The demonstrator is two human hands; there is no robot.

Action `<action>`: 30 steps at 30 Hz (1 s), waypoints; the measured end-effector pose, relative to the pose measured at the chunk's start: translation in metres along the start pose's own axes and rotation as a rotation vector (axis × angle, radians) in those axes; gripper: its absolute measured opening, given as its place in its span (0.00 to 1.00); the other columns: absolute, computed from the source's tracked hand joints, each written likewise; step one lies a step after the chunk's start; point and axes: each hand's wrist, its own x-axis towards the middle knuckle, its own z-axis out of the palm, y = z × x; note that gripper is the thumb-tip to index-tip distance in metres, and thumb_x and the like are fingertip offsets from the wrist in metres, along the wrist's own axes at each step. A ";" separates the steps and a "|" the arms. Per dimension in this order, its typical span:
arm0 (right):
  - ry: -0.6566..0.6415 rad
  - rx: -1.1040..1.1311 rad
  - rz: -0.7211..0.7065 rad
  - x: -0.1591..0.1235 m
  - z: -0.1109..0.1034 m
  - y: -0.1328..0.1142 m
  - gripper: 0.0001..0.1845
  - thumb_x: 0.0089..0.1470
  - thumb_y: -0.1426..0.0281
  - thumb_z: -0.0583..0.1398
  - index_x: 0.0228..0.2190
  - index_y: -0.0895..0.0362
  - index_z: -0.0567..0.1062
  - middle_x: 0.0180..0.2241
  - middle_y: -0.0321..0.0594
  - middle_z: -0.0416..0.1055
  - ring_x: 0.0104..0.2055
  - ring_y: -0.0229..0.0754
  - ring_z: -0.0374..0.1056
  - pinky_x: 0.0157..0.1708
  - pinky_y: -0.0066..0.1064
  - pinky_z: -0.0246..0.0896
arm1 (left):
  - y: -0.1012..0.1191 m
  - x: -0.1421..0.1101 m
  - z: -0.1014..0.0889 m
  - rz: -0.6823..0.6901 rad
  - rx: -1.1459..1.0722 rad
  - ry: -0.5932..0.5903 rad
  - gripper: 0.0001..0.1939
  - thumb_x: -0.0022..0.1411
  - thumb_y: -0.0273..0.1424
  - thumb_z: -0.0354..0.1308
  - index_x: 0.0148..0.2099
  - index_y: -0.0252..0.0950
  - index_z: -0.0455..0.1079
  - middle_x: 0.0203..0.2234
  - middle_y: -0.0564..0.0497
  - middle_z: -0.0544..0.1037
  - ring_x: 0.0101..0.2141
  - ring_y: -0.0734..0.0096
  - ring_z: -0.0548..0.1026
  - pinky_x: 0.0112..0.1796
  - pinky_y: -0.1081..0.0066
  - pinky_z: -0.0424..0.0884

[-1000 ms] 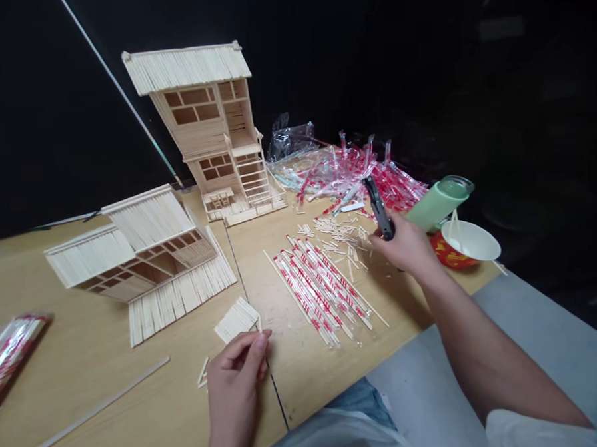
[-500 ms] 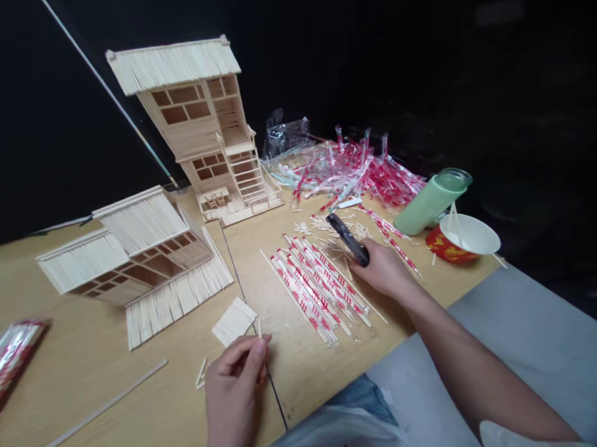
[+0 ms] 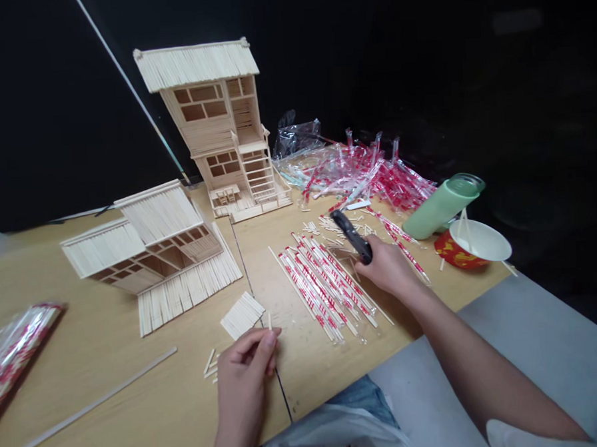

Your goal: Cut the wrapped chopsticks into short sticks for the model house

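Note:
My left hand (image 3: 249, 373) is closed, pinching a short piece of wooden stick (image 3: 270, 320) upright between thumb and fingers. Just beyond it lies a small flat panel of sticks (image 3: 242, 314) set side by side, and a few loose stick pieces (image 3: 210, 365) rest to its left. A black hand tool (image 3: 352, 236), its exact kind unclear, is gripped in my right hand (image 3: 388, 269) and points away from me. Under and beyond that tool are scattered short stick offcuts (image 3: 331, 230). Paper-wrapped chopsticks (image 3: 326, 289) lie in a row between my hands.
Two stick-built model houses stand at the back, a tall one (image 3: 213, 121) and a low one (image 3: 154, 244). Torn wrappers (image 3: 370, 170) are heaped behind. A green bottle (image 3: 440, 206) and a red bowl (image 3: 463, 251) sit right; a chopstick pack (image 3: 22, 355) and thin strip (image 3: 88, 409) left.
The whole scene has shifted slightly right in view as the head turned. Both hands keep their grips; little else differs.

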 end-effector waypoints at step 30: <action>-0.488 1.420 -0.080 -0.072 0.020 -0.113 0.23 0.42 0.69 0.74 0.32 0.54 0.66 0.27 0.28 0.70 0.27 0.33 0.68 0.29 0.26 0.63 | 0.020 0.013 0.018 0.328 -0.020 -0.096 0.06 0.58 0.35 0.67 0.35 0.38 0.82 0.27 0.50 0.81 0.24 0.75 0.72 0.26 0.75 0.67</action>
